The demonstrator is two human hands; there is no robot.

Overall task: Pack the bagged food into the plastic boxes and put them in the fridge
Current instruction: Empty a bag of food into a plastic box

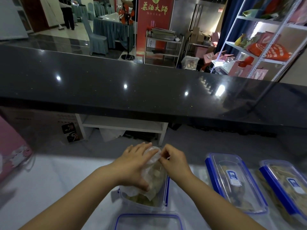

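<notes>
Grips the clear food bag at lower centre of the frame with curled fingers of the left hand, pinches its top with fingers of the right hand, bag bottom set in the open plastic box on the white desk.

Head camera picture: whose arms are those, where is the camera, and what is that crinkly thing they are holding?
No robot here: a person wears a camera on their head, so you look down along their own arms. The left hand holds a clear plastic bag of pale food, and the right hand pinches its top. The bag's lower end is in an open box on the white table. A loose lid lies nearer. To the right stand a lidded box and another closed box, both holding food.
</notes>
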